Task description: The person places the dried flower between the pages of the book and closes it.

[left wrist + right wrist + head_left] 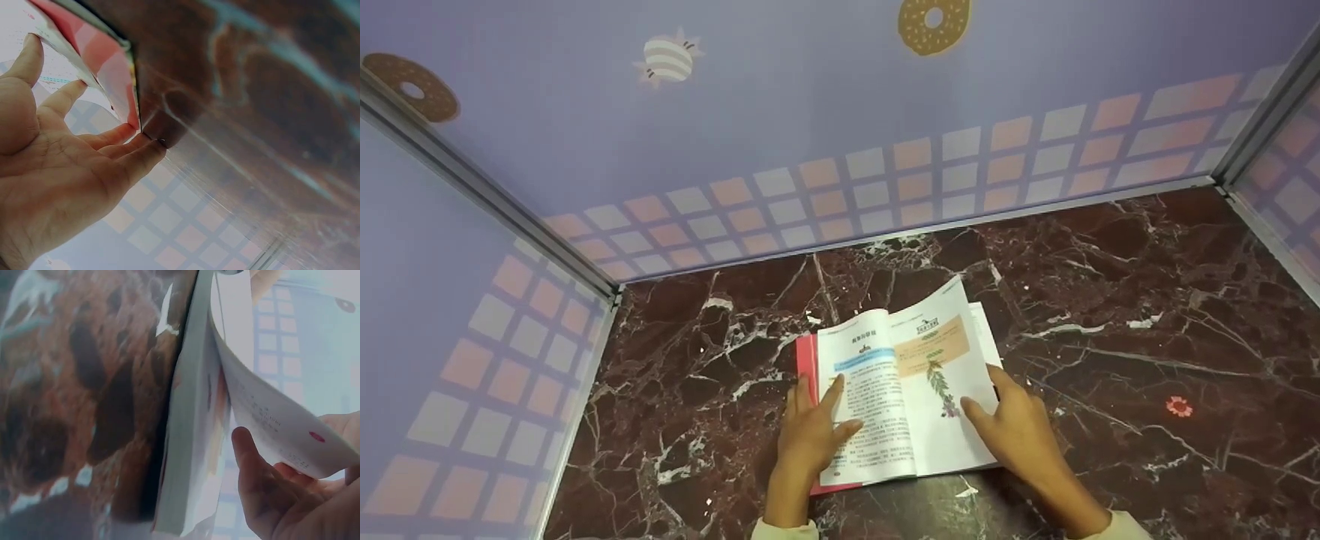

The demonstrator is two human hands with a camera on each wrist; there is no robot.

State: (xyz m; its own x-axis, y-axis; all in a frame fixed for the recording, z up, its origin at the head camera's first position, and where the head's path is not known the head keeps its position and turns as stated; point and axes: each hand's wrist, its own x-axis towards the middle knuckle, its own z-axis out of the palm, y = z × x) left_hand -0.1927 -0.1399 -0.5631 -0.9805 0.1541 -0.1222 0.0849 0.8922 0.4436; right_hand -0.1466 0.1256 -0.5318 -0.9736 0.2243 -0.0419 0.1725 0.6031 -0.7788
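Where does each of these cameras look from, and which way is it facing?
On the head: looks forward and down at the open book on the marbled surface; the left hand, right hand and both sleeves show.
On the left wrist: looks across the left hand to the book's red edge; only that hand shows.
On the right wrist: looks along the right hand to a raised page; mainly that hand shows.
Head and right wrist share the book and right hand.
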